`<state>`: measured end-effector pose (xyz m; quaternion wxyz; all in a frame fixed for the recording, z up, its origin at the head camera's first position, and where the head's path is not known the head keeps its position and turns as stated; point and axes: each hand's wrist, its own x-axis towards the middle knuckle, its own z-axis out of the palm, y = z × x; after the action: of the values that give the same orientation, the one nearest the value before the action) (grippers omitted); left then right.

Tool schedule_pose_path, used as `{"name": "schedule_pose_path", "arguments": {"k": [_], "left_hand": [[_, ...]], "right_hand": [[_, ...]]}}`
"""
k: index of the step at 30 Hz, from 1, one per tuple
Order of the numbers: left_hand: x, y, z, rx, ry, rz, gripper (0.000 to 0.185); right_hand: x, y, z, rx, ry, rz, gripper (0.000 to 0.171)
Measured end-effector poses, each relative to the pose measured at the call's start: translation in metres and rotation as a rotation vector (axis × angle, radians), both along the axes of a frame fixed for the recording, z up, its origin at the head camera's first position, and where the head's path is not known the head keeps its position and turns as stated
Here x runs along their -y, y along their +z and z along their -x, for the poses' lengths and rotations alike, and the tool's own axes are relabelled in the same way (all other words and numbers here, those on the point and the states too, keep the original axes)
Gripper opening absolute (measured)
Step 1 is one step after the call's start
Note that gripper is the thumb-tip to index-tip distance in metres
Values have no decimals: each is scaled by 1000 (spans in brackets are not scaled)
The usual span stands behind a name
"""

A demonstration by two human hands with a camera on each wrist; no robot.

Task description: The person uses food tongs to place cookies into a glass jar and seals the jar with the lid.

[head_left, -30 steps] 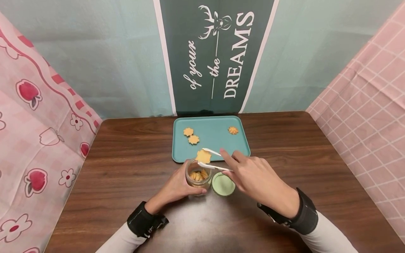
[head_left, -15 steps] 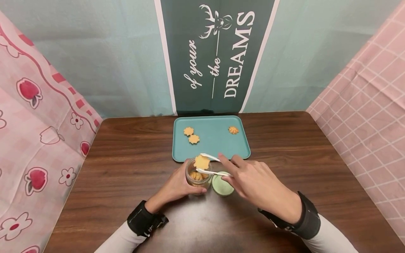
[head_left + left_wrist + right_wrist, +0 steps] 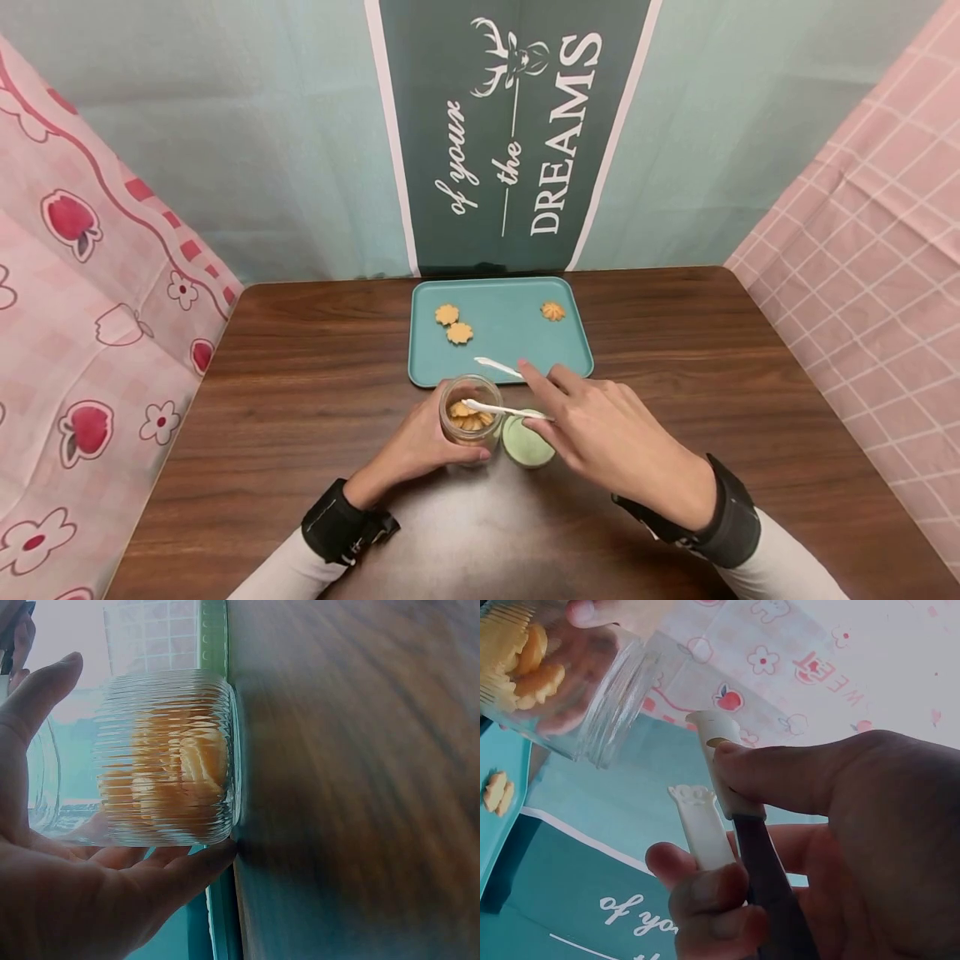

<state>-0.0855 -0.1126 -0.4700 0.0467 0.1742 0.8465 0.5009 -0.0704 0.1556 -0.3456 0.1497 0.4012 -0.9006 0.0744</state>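
Note:
My left hand grips a ribbed glass jar that stands upright on the table, thumb on the near side and fingers round the far side. Several flower-shaped cookies lie inside it. Over the jar's mouth, my right hand holds white-tipped tongs between thumb and fingers. The tongs' arms are spread, with nothing between the tips. One tip overlaps the jar's opening in the head view; the other overlaps the tray's front part. The light green lid lies right of the jar, partly below the right hand.
A teal tray lies behind the jar at the table's back. Two cookies sit on its left and one cookie on its right. The dark wooden table ends at a pale green curtain; pink cloths hang at both sides.
The cookie held in the tongs has come down over the jar and dropped inside. The tongs' tips have spread apart. My left hand and the jar have stayed in place.

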Motion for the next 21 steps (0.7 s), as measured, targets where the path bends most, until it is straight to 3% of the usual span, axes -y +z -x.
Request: {"name": "schedule_pose_path", "arguments": {"k": [12,21], "left_hand": [[-1,0,-1,2,11,-20,97],[-1,-1,0,-1,-5,-33,92]], "right_hand": [[0,2,7,-14,-8,28,62],[2,1,15,-24,-35,53,63]]}}
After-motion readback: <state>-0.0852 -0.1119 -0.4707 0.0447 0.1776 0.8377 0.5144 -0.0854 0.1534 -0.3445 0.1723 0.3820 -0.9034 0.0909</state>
